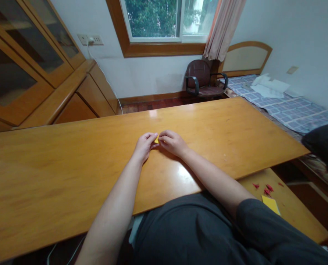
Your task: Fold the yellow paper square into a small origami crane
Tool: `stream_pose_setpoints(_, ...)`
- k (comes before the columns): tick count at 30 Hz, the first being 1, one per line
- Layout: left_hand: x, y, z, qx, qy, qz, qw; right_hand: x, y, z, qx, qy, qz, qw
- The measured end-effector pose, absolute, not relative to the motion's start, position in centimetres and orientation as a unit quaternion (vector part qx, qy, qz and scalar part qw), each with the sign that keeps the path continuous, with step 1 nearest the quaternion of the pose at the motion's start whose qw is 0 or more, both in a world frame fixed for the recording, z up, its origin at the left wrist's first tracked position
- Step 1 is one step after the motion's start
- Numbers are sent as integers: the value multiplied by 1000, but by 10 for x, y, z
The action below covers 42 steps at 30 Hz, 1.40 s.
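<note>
Over the middle of the wooden table (70, 165), both hands meet around a small piece of folded yellow paper (156, 140). My left hand (145, 147) pinches it from the left between thumb and fingers. From the right, the curled fingers of my right hand (173, 142) grip its other side. Most of the paper is hidden by the fingers, so its folded shape cannot be made out.
A lower wooden surface (299, 209) at right carries several small red folded-paper pieces (267, 190) and yellow paper sheets (270, 204). A brown armchair (199, 79) stands beyond the table, a bed (299, 106) to the right, a glass-door cabinet (39, 55) at left. A black bag-like object (324, 143) lies at far right.
</note>
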<state>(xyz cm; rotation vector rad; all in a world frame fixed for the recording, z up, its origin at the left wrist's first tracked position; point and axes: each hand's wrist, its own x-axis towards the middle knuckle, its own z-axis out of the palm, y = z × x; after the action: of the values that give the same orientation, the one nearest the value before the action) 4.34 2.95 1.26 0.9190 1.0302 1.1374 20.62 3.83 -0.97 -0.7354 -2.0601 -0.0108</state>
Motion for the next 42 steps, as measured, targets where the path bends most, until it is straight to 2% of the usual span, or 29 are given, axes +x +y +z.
stream_pose_setpoints(26, 42, 29, 15, 379, 454, 514, 621, 209, 42, -12, -316, -829, 39, 459)
stream_pose_setpoints(42, 43, 28, 17, 373, 444, 511, 634, 210, 39, -6, -328, -822, 0, 465)
